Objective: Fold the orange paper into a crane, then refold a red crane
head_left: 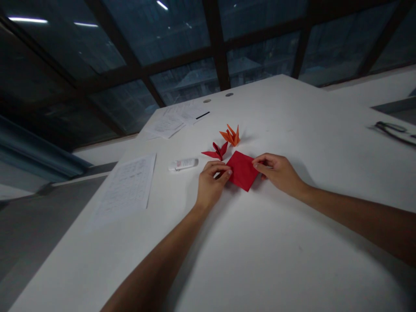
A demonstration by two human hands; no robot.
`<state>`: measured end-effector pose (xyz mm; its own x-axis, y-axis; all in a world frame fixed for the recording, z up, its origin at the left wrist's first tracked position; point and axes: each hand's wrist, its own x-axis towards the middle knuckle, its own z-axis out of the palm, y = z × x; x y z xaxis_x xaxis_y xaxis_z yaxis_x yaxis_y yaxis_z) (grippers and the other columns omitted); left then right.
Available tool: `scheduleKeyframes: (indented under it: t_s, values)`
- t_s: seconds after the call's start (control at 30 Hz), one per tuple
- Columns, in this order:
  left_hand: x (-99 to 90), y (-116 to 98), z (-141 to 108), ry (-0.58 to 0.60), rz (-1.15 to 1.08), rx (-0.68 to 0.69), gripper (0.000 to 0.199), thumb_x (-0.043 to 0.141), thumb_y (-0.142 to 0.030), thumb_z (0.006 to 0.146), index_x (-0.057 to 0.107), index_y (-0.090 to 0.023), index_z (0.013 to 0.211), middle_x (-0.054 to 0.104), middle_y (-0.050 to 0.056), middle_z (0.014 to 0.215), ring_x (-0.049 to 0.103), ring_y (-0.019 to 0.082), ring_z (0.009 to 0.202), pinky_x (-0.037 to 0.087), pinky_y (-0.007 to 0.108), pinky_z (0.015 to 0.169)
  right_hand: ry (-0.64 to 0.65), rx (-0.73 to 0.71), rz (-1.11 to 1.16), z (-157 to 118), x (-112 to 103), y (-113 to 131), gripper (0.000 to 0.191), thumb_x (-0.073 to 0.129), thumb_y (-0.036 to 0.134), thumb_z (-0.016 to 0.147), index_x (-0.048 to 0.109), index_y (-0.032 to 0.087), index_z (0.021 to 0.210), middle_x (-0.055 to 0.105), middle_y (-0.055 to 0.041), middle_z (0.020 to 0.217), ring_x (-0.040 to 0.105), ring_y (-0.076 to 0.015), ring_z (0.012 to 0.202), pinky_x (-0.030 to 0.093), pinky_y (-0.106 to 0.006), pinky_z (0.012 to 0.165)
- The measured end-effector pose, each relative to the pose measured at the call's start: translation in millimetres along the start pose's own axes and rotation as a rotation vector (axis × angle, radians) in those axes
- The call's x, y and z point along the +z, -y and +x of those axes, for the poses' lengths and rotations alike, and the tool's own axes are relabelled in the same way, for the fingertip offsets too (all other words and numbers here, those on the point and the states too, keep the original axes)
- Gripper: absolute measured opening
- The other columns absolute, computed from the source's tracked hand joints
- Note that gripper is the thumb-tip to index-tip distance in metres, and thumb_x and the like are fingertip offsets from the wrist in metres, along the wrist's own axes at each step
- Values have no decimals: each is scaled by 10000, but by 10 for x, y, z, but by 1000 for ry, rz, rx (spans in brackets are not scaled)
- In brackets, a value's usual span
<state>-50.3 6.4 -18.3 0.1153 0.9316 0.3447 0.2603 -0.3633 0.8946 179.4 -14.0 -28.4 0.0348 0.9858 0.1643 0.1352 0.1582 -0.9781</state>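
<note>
A red square of folding paper (pixel 242 170) is held by two opposite corners, one corner turned toward me. My left hand (pixel 212 180) pinches its left corner between thumb and fingers. At the right corner, my right hand (pixel 276 171) grips the paper the same way. Just beyond the paper sits a red origami crane (pixel 218 151), close to my left fingers. Behind that stands an orange origami crane (pixel 231 135) with its points up. Whether the red square has several layers, I cannot tell.
A white glue stick (pixel 183 164) lies left of my left hand. Printed sheets (pixel 130 184) lie at the table's left side, with more papers (pixel 172 123) and a black strip (pixel 203 115) farther back. Black-handled scissors (pixel 393 128) rest at far right. Windows (pixel 182 34) rise behind the white table (pixel 253 251).
</note>
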Motion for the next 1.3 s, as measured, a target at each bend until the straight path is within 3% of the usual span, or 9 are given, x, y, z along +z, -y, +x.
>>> scheduleKeyframes:
  t_s: [0.13,0.33,0.67,0.8,0.9,1.1,1.3]
  values:
    - [23,28,-12,-4,-94,-67,303,770,-217,778,707,-216,1074,634,69,1171,636,144,902,558,281,788,-29,3,116,23,19,-28,212,729,277,785,647,219,971,675,-5,833,621,-139,651,497,-250,515]
    - [28,-21,-15,25,-169,-145,405,773,-199,741,616,-210,1113,617,55,1129,588,125,854,516,229,694,-8,34,167,31,27,-9,229,705,230,782,647,214,1003,675,0,841,635,-134,653,496,-256,537]
    - [38,-84,0,91,-160,-135,392,732,-240,812,592,-207,1177,651,56,1104,621,132,838,497,246,718,-2,-52,93,16,9,-41,137,672,261,862,674,217,992,674,-9,877,619,-140,705,488,-254,563]
    - [38,-109,1,171,-177,-137,437,733,-340,861,560,-202,1238,657,13,897,605,132,754,466,246,691,41,-70,33,13,-3,-24,134,644,278,889,708,215,989,707,-19,881,621,-153,732,473,-273,609]
    - [28,-104,-4,224,-124,-133,432,731,-351,873,576,-206,1249,572,-45,736,503,106,635,390,231,620,101,-79,12,-5,-5,9,144,625,292,906,731,218,968,723,-16,871,633,-167,768,491,-301,698]
    - [13,-50,6,196,-87,-95,355,706,-328,902,597,-213,1220,457,-62,697,418,101,616,327,228,585,128,-93,-48,-31,-6,64,160,632,314,911,729,227,1005,703,-12,863,612,-169,760,486,-305,704]
    - [24,-90,9,169,-112,-99,261,688,-345,913,648,-209,1132,505,-34,750,457,113,655,361,232,615,57,-79,-82,-21,-3,49,160,674,345,891,679,226,998,674,-13,869,622,-175,774,508,-313,718]
